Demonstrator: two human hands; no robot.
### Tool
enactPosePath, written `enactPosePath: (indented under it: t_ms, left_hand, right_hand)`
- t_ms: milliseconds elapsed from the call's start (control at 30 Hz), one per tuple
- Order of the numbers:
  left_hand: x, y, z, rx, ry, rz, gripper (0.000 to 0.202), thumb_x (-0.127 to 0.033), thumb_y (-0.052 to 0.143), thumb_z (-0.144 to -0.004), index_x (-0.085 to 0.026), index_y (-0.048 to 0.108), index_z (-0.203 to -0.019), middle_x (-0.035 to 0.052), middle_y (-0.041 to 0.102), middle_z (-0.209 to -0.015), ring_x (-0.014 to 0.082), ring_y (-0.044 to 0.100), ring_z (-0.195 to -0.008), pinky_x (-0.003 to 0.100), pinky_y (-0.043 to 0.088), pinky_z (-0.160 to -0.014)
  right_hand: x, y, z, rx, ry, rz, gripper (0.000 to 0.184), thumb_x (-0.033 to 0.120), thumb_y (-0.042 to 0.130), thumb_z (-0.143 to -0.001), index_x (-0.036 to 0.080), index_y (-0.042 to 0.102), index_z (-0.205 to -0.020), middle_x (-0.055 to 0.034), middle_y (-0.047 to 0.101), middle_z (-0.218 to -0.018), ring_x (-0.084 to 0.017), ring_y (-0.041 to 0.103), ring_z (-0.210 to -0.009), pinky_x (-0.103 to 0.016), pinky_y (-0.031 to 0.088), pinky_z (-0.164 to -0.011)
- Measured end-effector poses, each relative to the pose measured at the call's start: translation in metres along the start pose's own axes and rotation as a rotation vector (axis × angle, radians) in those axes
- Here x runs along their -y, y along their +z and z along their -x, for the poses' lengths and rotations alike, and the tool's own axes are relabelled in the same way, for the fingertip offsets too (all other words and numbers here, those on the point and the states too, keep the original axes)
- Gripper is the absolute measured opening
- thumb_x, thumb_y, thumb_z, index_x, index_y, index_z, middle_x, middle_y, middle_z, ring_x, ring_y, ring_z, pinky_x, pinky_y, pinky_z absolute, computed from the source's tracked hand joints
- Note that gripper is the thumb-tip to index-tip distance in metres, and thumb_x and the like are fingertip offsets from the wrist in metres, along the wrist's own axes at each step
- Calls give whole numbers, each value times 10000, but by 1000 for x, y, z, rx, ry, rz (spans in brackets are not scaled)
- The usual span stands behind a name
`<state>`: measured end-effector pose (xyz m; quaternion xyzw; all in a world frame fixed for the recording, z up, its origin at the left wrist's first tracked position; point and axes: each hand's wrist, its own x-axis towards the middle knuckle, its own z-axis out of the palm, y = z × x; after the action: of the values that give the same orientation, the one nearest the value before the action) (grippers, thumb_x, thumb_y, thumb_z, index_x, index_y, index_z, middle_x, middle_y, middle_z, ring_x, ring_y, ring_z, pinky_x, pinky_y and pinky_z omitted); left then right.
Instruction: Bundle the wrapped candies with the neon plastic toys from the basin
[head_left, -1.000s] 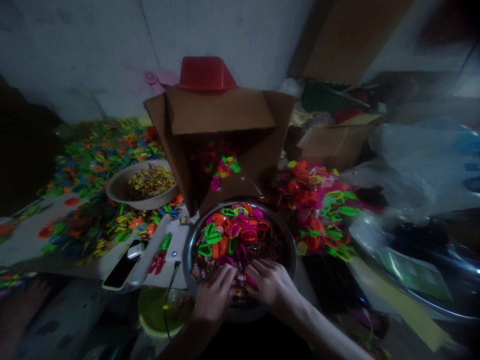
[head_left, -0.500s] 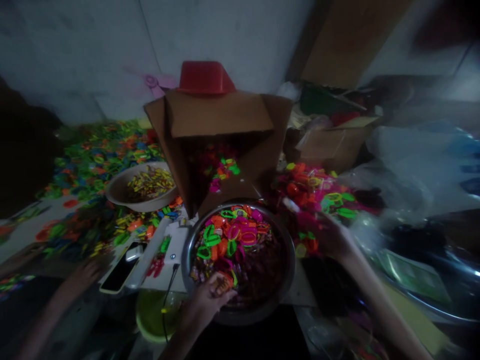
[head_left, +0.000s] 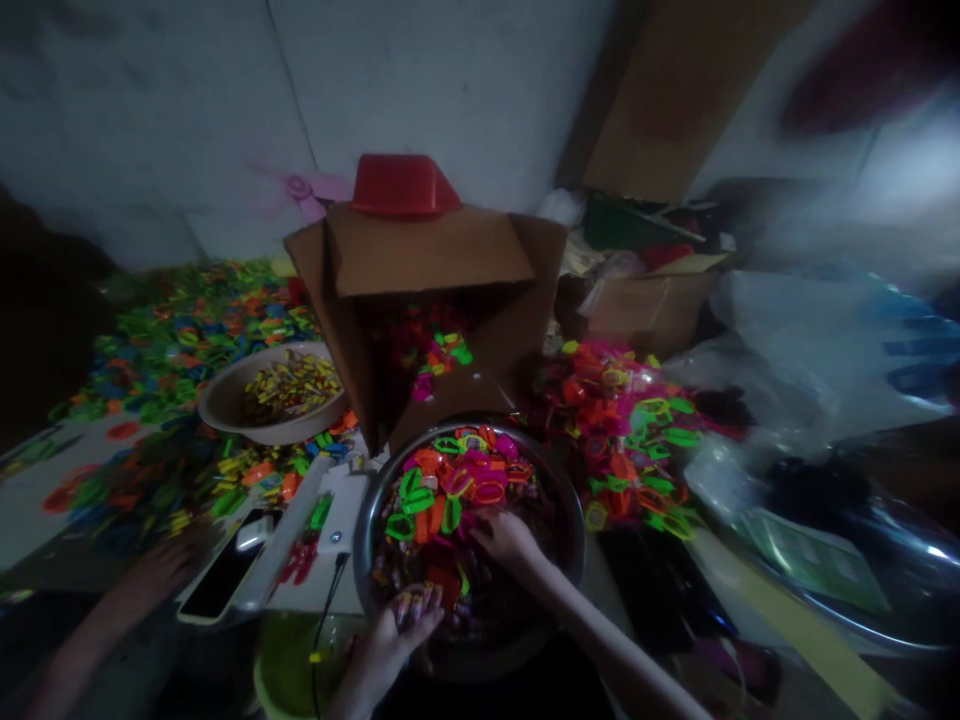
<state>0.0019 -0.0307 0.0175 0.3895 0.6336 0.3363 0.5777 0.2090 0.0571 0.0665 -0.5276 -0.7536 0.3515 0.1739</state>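
A metal bowl [head_left: 577, 560] in front of me holds neon plastic toy watches [head_left: 450, 485] in green, orange and pink, lying over many small dark-looking pieces. My left hand [head_left: 401, 630] is at the bowl's near left rim, fingers curled around several small yellowish-brown pieces [head_left: 411, 603]. An orange-red piece lies just beyond its fingertips. Over the middle of the bowl, my right hand [head_left: 514, 545] reaches down with its fingers together at the pink watches. What its fingertips grip is too dim to make out.
An open cardboard box [head_left: 435, 255] stands behind the bowl, a red tub [head_left: 405, 185] on top. Watches are heaped at right [head_left: 637, 440]. At left are a pale basin [head_left: 262, 430], a phone [head_left: 229, 570] and another person's hand [head_left: 161, 565]. A green basin [head_left: 281, 665] sits below.
My right hand has come from the watch heap at the right into the bowl. My left hand has drawn back slightly toward the near rim. The view has shifted a little.
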Motion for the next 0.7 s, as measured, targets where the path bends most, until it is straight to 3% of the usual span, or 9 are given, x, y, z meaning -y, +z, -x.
enactPosePath:
  t_ms: [100,200,300,433,533,700]
  left_hand:
    - [-4,3,0,-2,-33,54,709,-608,778,-455,-175,600,-988,112,713,-1019,276,682,-854,286,514,-538]
    - [-8,3,-2,-51,-13,31,690,-593,806,-395,-166,633,-908,124,722,-995,297,655,-982,318,531,-753]
    - [-18,6,-4,-68,56,-47,634,-561,801,-450,-163,655,-921,112,733,-972,298,637,-1027,353,478,-903]
    - [-49,23,2,31,236,-148,404,-513,732,-604,-178,654,-816,57,736,-798,266,675,-850,354,507,-821]
    - [-72,39,10,16,366,-133,284,-438,699,-663,-190,631,-782,29,715,-772,229,668,-793,312,515,-755]
    - [-85,53,15,1,324,59,301,-432,690,-685,-178,632,-836,22,703,-761,209,665,-725,281,529,-616]
  right_hand:
    - [5,3,-2,-43,-38,-103,224,344,542,-910,162,602,-1026,-41,620,-1015,-163,614,-874,-320,523,-754]
    - [3,-1,4,-88,-65,-227,250,382,544,-900,146,615,-942,-37,638,-932,-146,615,-806,-309,526,-716]
    - [-1,-7,12,-111,-67,-376,297,465,584,-838,171,623,-833,-6,641,-785,-164,621,-741,-286,522,-643]
    - [1,-11,21,-96,-39,-593,367,565,602,-765,220,596,-888,30,589,-643,-181,626,-614,-277,508,-528]
    - [5,-11,25,-88,-8,-725,500,608,622,-725,213,537,-1019,33,567,-642,-168,618,-568,-292,519,-517]
    - [9,-10,33,-89,12,-841,550,655,590,-727,175,525,-988,8,567,-704,-148,604,-619,-272,523,-550]
